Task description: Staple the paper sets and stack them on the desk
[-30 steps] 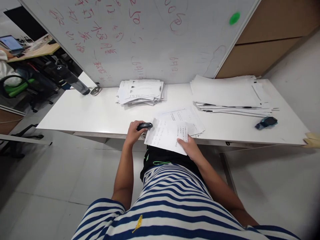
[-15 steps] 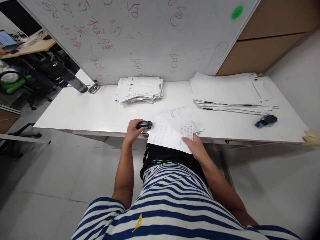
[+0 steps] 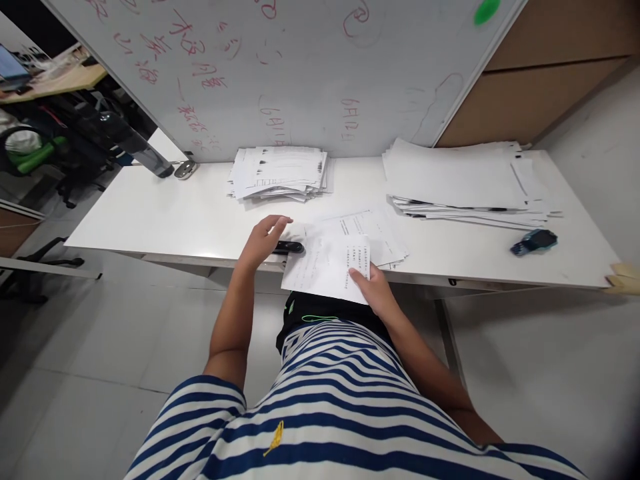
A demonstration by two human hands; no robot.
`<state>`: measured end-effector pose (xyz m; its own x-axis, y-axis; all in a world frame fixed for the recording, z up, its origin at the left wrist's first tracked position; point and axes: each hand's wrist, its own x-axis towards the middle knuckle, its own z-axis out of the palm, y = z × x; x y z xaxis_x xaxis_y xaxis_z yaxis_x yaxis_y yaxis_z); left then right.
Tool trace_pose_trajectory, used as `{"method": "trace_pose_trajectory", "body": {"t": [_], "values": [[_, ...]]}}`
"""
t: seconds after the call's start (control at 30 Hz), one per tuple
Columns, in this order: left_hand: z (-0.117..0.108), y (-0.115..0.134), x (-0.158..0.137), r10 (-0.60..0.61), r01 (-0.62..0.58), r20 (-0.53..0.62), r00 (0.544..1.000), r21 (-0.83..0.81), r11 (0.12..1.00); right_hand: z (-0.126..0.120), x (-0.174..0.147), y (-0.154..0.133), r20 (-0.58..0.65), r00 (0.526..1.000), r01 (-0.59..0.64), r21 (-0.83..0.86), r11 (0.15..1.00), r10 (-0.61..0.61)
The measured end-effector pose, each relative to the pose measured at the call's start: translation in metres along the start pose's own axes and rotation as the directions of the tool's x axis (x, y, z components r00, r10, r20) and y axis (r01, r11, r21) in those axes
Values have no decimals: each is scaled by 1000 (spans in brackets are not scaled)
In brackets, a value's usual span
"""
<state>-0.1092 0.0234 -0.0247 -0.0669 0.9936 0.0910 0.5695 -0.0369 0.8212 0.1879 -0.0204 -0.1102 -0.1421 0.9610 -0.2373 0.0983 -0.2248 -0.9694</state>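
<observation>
My right hand (image 3: 373, 290) grips the lower right edge of some printed paper sheets (image 3: 325, 273), thumb on top. The sheets hang past the desk's front edge, above my lap, and their left part reaches the black stapler (image 3: 290, 247). That stapler lies at the desk's front edge. Just above and left of it is my left hand (image 3: 265, 239), apart from it, fingers stretched out and holding nothing. More loose printed sheets (image 3: 387, 240) lie on the desk behind the held ones.
On the white desk (image 3: 165, 217) stand a paper stack (image 3: 283, 170) at the back middle and a larger stack (image 3: 450, 175) at right. A dark blue gadget (image 3: 534, 242) lies near the right end. A dark bottle (image 3: 137, 147) and a whiteboard (image 3: 310, 73) border the back.
My left hand has let go of the stapler and risen up and away from it. My right hand has shifted the sheets to the left, toward the stapler.
</observation>
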Motion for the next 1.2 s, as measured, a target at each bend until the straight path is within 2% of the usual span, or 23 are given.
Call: {"method": "trace_pose_trajectory", "body": {"t": [0.1,0.2,0.27,0.37,0.47,0.53,0.6,0.67,0.73,0.8,0.87,1.03,1.1,1.2], "values": [[26,0,20,81,-81,-5,997,76,994,1,-3,-7,-39,997,55,-103,993,-60],[55,-10,32,21,-22,7,1000,245,969,1,-7,-11,-36,997,63,-159,985,-70],[70,-15,33,-32,20,22,999,429,903,1,-9,-14,-28,998,57,-170,984,-62],[82,-19,30,-21,-35,82,996,629,777,2,-11,-15,-26,998,56,-188,981,-62],[82,-22,29,23,-93,114,993,658,748,5,-11,-13,-33,998,47,-209,977,-55],[77,-24,30,64,-115,104,993,616,779,6,-12,-10,-36,998,37,-222,974,-46],[70,-25,29,148,-149,44,988,527,836,6,-13,-6,-31,999,27,-227,974,-35],[61,-26,25,253,-195,-106,962,385,902,6,-15,-2,-24,999,15,-223,975,-21],[52,-29,15,316,-244,-300,900,255,936,5,-18,0,-12,1000,6,-223,975,-8],[45,-35,3,348,-267,-412,842,243,933,3,-19,-1,2,1000,2,-228,974,-2],[42,-46,-10,371,-247,-410,833,325,913,0,-17,-5,10,1000,12,-231,973,-10],[41,-84,-33,280,-97,-368,887,445,890,-20,-8,-22,-25,998,56,-174,983,-61],[42,-99,-38,304,-101,-359,883,487,867,-34,-5,-30,-65,997,42,-147,988,-52],[45,-114,-42,338,-105,-377,863,520,848,-58,-4,-37,-186,982,21,-118,993,-43]]}}
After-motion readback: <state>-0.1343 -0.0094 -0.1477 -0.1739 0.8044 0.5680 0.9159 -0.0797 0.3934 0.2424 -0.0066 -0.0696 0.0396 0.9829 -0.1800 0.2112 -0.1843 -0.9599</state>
